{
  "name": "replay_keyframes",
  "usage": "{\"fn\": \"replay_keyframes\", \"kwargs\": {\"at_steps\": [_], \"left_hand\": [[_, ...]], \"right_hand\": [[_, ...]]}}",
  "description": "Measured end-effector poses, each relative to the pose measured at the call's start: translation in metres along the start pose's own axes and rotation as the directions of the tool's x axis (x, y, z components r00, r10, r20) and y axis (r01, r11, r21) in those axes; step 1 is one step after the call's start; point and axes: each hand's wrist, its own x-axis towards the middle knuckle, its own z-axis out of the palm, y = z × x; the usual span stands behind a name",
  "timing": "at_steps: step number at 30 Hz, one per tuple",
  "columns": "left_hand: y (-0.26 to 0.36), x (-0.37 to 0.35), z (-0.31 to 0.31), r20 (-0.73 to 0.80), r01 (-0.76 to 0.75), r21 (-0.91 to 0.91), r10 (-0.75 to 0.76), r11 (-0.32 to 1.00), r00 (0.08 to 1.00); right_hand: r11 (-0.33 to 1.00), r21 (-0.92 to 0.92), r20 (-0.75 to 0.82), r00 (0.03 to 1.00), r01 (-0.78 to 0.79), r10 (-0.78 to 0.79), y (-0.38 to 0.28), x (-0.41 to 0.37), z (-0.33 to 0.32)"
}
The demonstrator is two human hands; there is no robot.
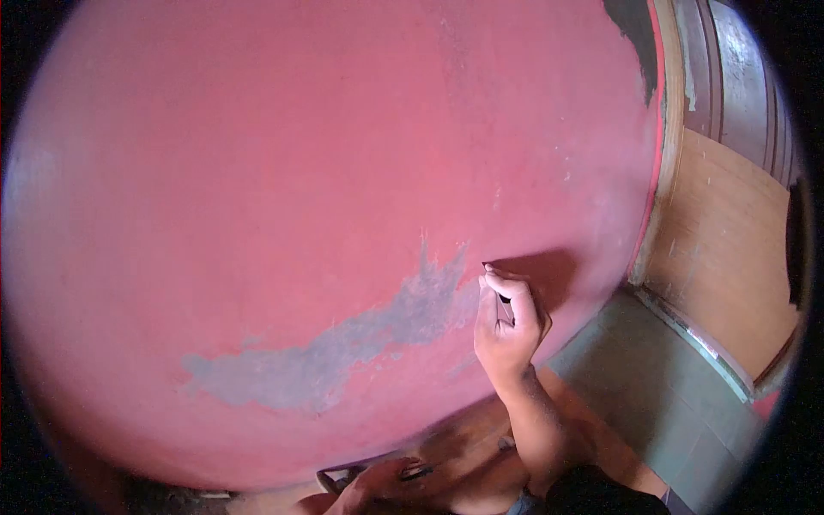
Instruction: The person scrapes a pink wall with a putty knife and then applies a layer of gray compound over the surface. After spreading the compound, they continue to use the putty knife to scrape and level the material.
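Observation:
My right hand (511, 330) is raised in front of the pink painted wall (300, 172), thumb and fingers pinched together. A small dark tip (485, 264) shows at the fingertips, close to the wall; its kind is not clear. To the left of this hand, a grey bare patch (318, 360) with ragged edges runs along the lower wall. My left hand (369, 487) is low at the bottom edge, in shadow, with its fingers curled. Beside it are a dark object (416, 472) and a dark-rimmed shape (330, 479), neither clear enough to name.
A wooden door frame (668, 154) borders the wall on the right, with a brown wooden panel (721, 249) beyond it. Grey-green floor tiles (652, 378) lie at the lower right. Another dark bare patch (637, 43) marks the wall's upper right corner.

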Motion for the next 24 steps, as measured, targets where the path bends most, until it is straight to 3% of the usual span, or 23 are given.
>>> {"fn": "replay_keyframes", "kwargs": {"at_steps": [3, 6, 9, 12, 15, 18, 21, 22, 24], "left_hand": [[-0.010, 0.006, 0.003, 0.048, -0.020, 0.056, 0.017, 0.998, 0.999], [-0.044, 0.018, 0.022, -0.015, -0.096, 0.014, 0.096, 0.995, 0.995], [0.014, 0.004, -0.009, 0.091, -0.008, 0.029, 0.005, 1.000, 0.996], [-0.014, 0.005, 0.012, -0.059, -0.118, -0.015, 0.117, 0.993, 0.991], [-0.040, 0.016, 0.020, -0.075, -0.176, 0.044, 0.179, 0.983, 0.981], [0.005, 0.005, -0.004, 0.023, -0.038, -0.008, 0.038, 0.999, 0.999], [-0.027, 0.010, 0.015, -0.001, -0.024, -0.027, 0.024, 0.999, 1.000], [-0.038, 0.015, 0.021, -0.022, -0.060, 0.046, 0.061, 0.997, 0.998], [-0.035, 0.016, 0.016, -0.047, -0.121, 0.199, 0.133, 0.973, 0.990]], "right_hand": [[0.996, 0.053, 0.051, 0.996, 0.075, -0.078, -0.007, -0.011, -0.001], [0.998, 0.027, 0.038, 0.997, 0.060, -0.061, -0.004, -0.006, -0.003], [0.999, 0.042, 0.017, 1.000, -0.004, 0.003, 0.000, -0.006, 0.001], [0.996, 0.055, 0.032, 0.997, 0.067, -0.069, -0.007, -0.009, 0.001], [0.994, 0.082, 0.062, 0.995, 0.070, -0.075, -0.009, -0.010, -0.002], [0.991, 0.083, 0.021, 0.994, -0.105, 0.104, 0.004, -0.008, 0.001], [0.999, 0.032, 0.062, 0.998, 0.032, -0.034, -0.007, -0.015, -0.002], [0.991, 0.083, 0.057, 0.992, 0.108, -0.113, -0.011, -0.013, -0.001], [0.994, 0.059, 0.066, 0.993, 0.090, -0.094, -0.008, -0.014, -0.003]]}}
